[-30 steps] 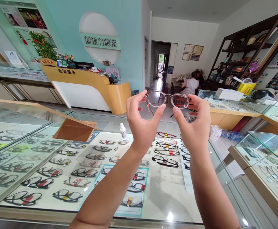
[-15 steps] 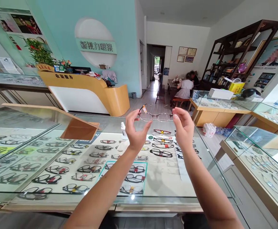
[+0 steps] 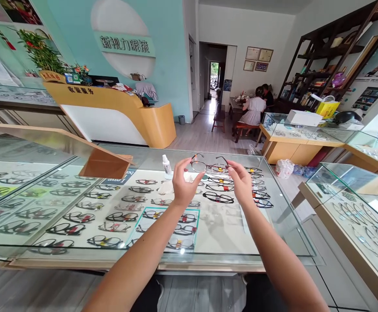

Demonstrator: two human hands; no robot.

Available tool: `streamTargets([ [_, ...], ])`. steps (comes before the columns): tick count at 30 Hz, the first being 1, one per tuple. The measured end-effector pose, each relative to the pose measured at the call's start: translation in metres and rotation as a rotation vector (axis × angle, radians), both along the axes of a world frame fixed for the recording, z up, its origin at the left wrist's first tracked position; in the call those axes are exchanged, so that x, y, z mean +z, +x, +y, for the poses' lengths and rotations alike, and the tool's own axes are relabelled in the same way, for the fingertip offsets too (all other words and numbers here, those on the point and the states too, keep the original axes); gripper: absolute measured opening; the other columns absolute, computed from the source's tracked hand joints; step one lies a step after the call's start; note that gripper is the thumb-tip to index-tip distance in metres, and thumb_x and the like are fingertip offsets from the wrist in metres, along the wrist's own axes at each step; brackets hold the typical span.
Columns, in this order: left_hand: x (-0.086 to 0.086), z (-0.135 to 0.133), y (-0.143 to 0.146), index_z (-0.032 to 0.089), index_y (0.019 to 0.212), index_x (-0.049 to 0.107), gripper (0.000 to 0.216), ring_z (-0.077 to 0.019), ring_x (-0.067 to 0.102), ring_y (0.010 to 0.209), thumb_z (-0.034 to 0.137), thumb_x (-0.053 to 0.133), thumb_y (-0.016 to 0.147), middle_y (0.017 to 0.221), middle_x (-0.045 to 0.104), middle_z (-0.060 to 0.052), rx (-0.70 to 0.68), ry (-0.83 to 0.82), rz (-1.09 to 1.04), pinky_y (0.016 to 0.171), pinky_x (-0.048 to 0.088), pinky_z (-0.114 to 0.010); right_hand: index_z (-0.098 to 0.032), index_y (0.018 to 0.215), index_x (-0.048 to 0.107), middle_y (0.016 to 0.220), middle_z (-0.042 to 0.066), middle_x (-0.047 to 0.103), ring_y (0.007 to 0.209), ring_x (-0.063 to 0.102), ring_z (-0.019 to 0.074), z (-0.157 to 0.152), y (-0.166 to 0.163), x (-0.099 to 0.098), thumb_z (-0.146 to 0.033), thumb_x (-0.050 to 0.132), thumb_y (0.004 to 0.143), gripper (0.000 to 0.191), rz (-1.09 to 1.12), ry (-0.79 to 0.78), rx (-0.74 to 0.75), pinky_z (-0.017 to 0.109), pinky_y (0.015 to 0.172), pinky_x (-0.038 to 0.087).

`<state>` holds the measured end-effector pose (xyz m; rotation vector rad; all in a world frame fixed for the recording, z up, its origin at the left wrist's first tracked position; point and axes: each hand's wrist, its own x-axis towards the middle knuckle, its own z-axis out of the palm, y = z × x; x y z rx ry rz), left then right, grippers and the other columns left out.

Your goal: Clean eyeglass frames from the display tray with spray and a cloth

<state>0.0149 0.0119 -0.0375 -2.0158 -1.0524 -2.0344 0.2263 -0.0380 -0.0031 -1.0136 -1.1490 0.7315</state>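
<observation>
— What do your hands have?
— You hold round-lensed eyeglasses with thin dark rims and an orange tag [image 3: 207,166]. Your left hand [image 3: 186,184] pinches one end narrowly, your right hand [image 3: 241,180] the other; they hang in the air, seen against the far edge of the clear glass display case [image 3: 214,238].
— Which step does that look like, and what does moving on call for?
— You seem to be holding them up, temple arms spread. I judge that any shift calls for both your hands to travel together, so nothing twists.
— And the containers?
— The display case before you carries rows of dark and clear spectacle frames [image 3: 218,198], some on a teal-bordered card [image 3: 198,223] toward its near edge. A white plastic bottle [image 3: 166,165] stands by its far edge. To your right, a second, wood-trimmed glass case [image 3: 328,220] holds more.
</observation>
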Motion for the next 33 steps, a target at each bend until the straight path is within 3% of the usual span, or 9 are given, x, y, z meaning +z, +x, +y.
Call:
streamTargets([
  [11, -0.002, 0.0, -0.001, 0.02, 0.141, 0.064, 0.058, -0.0292, 0.069, 0.128, 0.045, 0.083, 0.093, 0.137, 0.071, -0.017, -0.055, -0.121, 0.031, 0.092, 0.062, -0.042, -0.023, 0.118, 0.078, 0.106, 0.009, 0.08, 0.099, 0.073, 0.0248, 0.0, -0.001, -0.003, -0.054, 0.075, 0.092, 0.041, 0.015, -0.073, 0.038, 0.041, 0.092, 0.057],
  [19, -0.002, -0.001, -0.001, 0.02, 0.141, 0.065, 0.059, -0.0294, 0.068, 0.13, 0.047, 0.083, 0.093, 0.138, 0.071, -0.017, -0.072, -0.153, 0.021, 0.095, 0.061, -0.042, -0.023, 0.115, 0.073, 0.126, 0.011, 0.08, 0.082, 0.071, 0.0184, 0.002, -0.003, 0.0, -0.054, 0.078, 0.089, 0.041, 0.085, -0.046, 0.091, 0.04, 0.086, 0.059],
  [23, -0.002, -0.001, 0.0, 0.02, 0.14, 0.065, 0.059, -0.0294, 0.068, 0.13, 0.052, 0.082, 0.093, 0.137, 0.072, -0.016, -0.083, -0.237, 0.032, 0.098, 0.061, -0.043, -0.024, 0.115, 0.072, 0.109, 0.007, 0.081, 0.079, 0.07, 0.0189, 0.004, -0.003, -0.005, -0.056, 0.076, 0.089, 0.041, 0.087, -0.052, 0.091, 0.038, 0.081, 0.057],
  [28, -0.004, 0.0, 0.001, 0.021, 0.139, 0.066, 0.057, -0.0284, 0.069, 0.128, 0.051, 0.083, 0.093, 0.136, 0.072, -0.015, -0.136, -0.317, 0.003, 0.103, 0.06, -0.044, -0.025, 0.112, 0.072, 0.078, -0.001, 0.068, 0.075, 0.067, 0.019, 0.009, -0.003, -0.012, -0.057, 0.074, 0.09, 0.039, 0.13, -0.071, 0.114, 0.034, 0.071, 0.05],
  [33, -0.003, 0.002, -0.002, 0.021, 0.144, 0.064, 0.06, -0.0276, 0.07, 0.128, 0.05, 0.082, 0.094, 0.141, 0.07, -0.015, -0.2, -0.359, -0.016, 0.101, 0.061, -0.042, -0.026, 0.107, 0.074, 0.092, 0.002, 0.075, 0.078, 0.067, 0.0201, 0.014, 0.004, -0.013, -0.05, 0.072, 0.086, 0.032, 0.136, -0.151, 0.167, 0.034, 0.069, 0.047],
])
